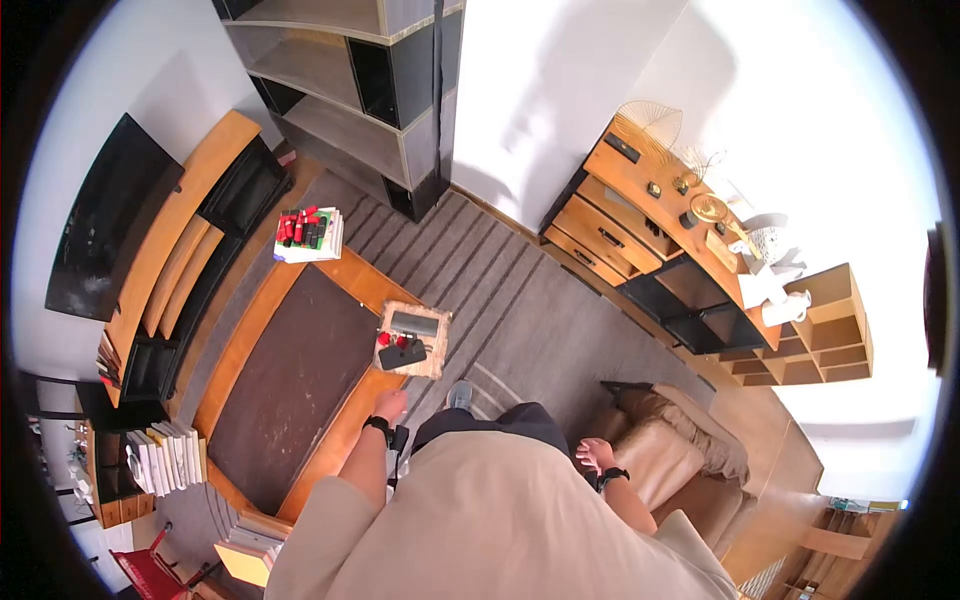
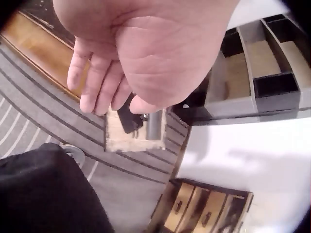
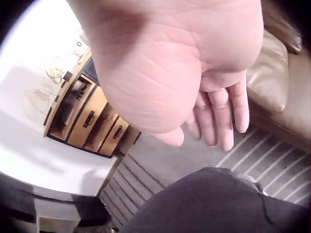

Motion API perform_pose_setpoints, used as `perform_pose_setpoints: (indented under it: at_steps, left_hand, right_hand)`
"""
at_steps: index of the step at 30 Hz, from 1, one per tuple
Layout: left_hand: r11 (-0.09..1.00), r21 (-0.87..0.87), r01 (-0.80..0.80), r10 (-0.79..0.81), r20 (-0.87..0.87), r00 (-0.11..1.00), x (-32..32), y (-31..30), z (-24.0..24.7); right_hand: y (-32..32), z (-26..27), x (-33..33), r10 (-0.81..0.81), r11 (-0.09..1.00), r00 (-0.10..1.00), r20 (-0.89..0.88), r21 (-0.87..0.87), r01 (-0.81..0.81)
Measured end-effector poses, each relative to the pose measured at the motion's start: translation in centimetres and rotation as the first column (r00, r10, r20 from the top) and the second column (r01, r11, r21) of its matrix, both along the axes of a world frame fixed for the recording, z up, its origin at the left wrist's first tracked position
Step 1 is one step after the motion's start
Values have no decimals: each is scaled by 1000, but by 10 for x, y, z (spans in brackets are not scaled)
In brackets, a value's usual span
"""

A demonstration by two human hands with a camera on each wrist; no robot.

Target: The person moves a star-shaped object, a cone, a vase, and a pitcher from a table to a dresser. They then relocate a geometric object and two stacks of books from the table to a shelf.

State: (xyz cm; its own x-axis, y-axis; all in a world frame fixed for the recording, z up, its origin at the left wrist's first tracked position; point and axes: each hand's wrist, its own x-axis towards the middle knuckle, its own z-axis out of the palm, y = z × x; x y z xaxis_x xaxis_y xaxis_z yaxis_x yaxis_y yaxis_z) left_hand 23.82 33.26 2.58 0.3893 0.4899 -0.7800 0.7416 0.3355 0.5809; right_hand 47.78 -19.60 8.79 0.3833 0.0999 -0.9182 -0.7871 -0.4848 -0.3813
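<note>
My left hand (image 1: pixel 391 404) hangs beside the low table's wooden edge (image 1: pixel 345 425), close to a rustic square tray (image 1: pixel 436 366) on the table corner. On that tray lie a black flat object (image 1: pixel 403 356), a grey slab (image 1: pixel 415 323) and small red items (image 1: pixel 385 340). In the left wrist view the fingers (image 2: pixel 99 85) of that hand are loosely bent, with nothing in them. My right hand (image 1: pixel 597 455) hangs at my other side near the brown leather sofa (image 1: pixel 655 465). Its fingers (image 3: pixel 221 116) are relaxed and hold nothing in the right wrist view.
Books topped with red and black items (image 1: pixel 308 240) sit at the table's far end. Ahead stands a tall grey shelf (image 1: pixel 350 140). A wooden sideboard (image 1: pixel 600 235) with ornaments lines the wall. At left are a TV stand (image 1: pixel 185 260) and stacked books (image 1: pixel 170 460). Striped carpet (image 1: pixel 500 290) covers the floor.
</note>
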Motion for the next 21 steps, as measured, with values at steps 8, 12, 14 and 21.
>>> perform_pose_setpoints:
  at_steps: [8, 12, 14, 21]
  left_hand:
    - [986, 70, 149, -136, -161, 978, 53, 10, 6]
    - [826, 181, 534, -500, -203, 842, 61, 4, 14]
    - [999, 13, -35, 38, -258, 965, 85, -3, 61]
    - [946, 120, -300, 311, -94, 946, 142, -17, 84]
  right_hand:
    - [57, 11, 112, 155, 988, 982, 111, -42, -151]
    - [42, -17, 175, 134, 991, 991, -11, 2, -134]
    - [9, -66, 212, 237, 959, 956, -174, 197, -202]
    - [38, -109, 366, 782, 622, 620, -61, 139, -770]
